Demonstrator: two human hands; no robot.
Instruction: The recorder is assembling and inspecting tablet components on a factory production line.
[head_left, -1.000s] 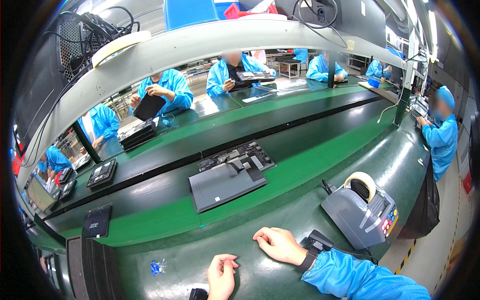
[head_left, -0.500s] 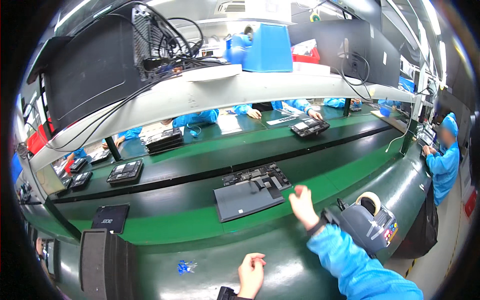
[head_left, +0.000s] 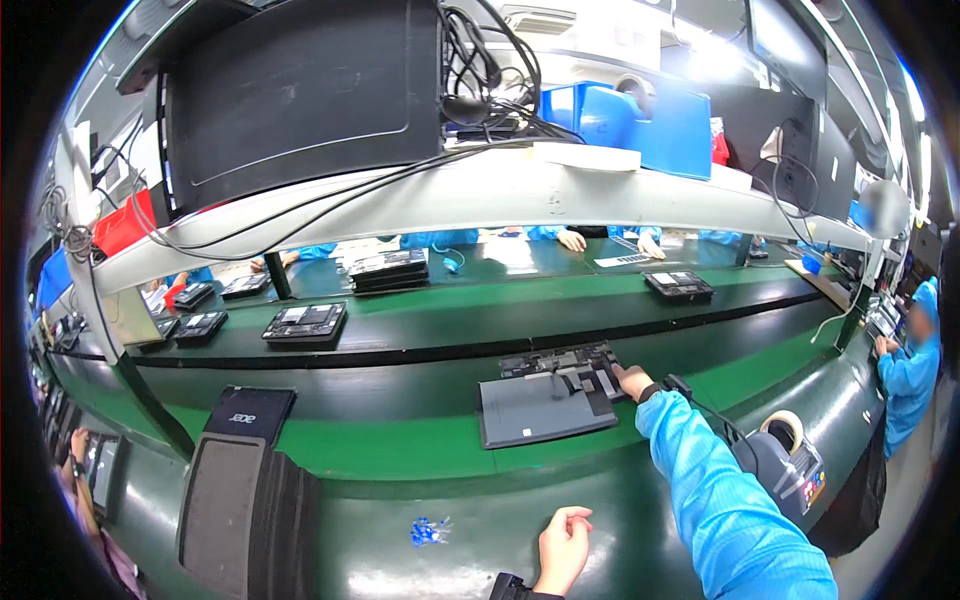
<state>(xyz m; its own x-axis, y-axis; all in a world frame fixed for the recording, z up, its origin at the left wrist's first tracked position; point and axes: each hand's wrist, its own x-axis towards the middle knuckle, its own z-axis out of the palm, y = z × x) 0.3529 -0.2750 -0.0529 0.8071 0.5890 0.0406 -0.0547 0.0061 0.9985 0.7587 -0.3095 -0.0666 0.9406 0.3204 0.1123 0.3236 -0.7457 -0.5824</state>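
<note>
My right hand (head_left: 631, 382) reaches forward across the green bench, its fingers closed at the right edge of an opened laptop (head_left: 560, 357) with bare circuitry. A flat dark grey panel (head_left: 540, 408) lies against the laptop's near side, partly over it. Closer to me, my left hand (head_left: 564, 550) hovers above the bench with loosely curled fingers and nothing visible in it. A small heap of blue bits (head_left: 428, 531) lies to its left.
Left of me stands a stack of dark panels (head_left: 225, 500), with a black laptop lid (head_left: 250, 415) behind it. A tape dispenser (head_left: 775, 460) is at right. Opened laptops (head_left: 304, 322) line the far belt. A shelf (head_left: 480, 205) crosses overhead; co-workers sit beyond, another person (head_left: 910, 370) stands right.
My right hand has moved forward and closed on the laptop's right edge. My left hand stays low near the bench. The whole view has shifted, so the scene sits further right.
</note>
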